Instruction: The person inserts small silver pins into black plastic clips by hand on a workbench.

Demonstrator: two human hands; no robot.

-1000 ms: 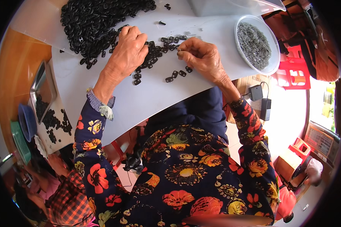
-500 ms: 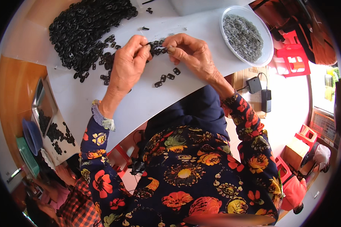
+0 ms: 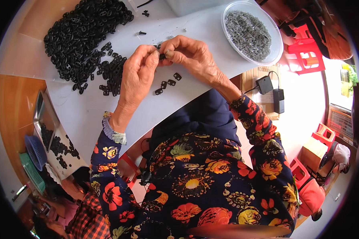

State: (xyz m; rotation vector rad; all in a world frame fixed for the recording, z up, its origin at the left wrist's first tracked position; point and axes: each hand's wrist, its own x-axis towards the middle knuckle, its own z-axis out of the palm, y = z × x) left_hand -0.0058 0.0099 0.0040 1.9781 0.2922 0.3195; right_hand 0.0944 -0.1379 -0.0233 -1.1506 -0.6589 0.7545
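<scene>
My left hand [image 3: 139, 73] pinches a small black plastic piece [image 3: 162, 57] between thumb and fingertips, above the white table. Thumb and forefinger of my right hand [image 3: 191, 57] are closed together and meet the left fingertips at that piece. Whatever the right fingers hold is too small and covered to make out. Just below the hands lies a short row of black two-holed plastic pieces [image 3: 164, 84]. More loose black pieces [image 3: 115, 69] lie left of my left hand, beside a large heap [image 3: 81, 38] of the same kind. Some are partly hidden behind my fingers.
A round clear tub [image 3: 281, 47] of tiny silvery-grey parts [image 3: 249, 36] stands at right. A black pin-like piece [image 3: 142, 33] lies beyond my hands. At left are a metal tray [image 3: 39, 107], blue basket [image 3: 35, 151] and green basket [image 3: 31, 173]. A person in a checked shirt [image 3: 89, 217] sits lower left.
My hands, apart half a second ago, have come together at the fingertips, the right moving left. The whole view has shifted slightly, with the table things now a little further left.
</scene>
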